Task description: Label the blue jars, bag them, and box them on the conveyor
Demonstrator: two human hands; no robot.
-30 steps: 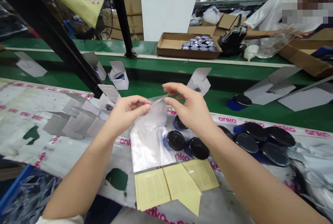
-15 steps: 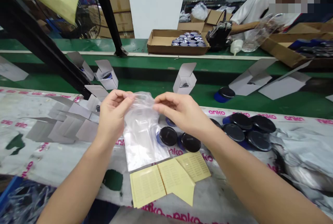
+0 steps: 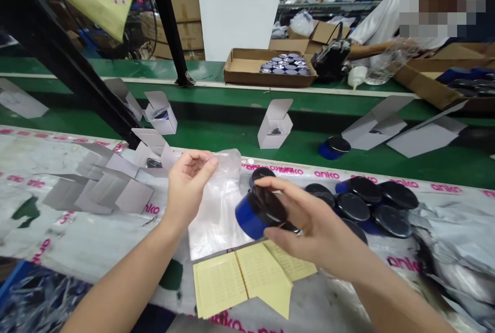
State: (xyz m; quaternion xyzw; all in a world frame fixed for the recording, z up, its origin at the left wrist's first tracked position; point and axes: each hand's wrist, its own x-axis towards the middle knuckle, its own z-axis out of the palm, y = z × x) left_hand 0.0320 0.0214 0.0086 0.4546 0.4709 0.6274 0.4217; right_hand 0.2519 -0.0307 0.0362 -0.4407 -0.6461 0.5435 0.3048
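My left hand [image 3: 189,183] pinches the top edge of a clear plastic bag [image 3: 216,219], which hangs down over the bench. In my right hand [image 3: 305,219] is a blue jar with a black lid [image 3: 249,217], gripped by the lid between thumb and fingers and tilted beside the bag. Another black-lidded jar [image 3: 263,173] stands just behind it, partly covered. More jars [image 3: 351,206] are grouped to the right of my right hand. Below the bag lie yellow printed leaflets [image 3: 220,284].
Open white boxes stand at the left [image 3: 133,196] and on the green conveyor [image 3: 216,132]. A lone jar [image 3: 334,147] sits on the conveyor. Behind is a cardboard tray [image 3: 235,72] of jars. A co-worker's gloved hand [image 3: 332,57] is at the far right. Crumpled plastic [image 3: 456,240] lies right.
My right hand has let go of the bag's mouth and taken hold of a jar, lifting it beside the bag. My left hand still holds the bag, slightly farther right and lower.
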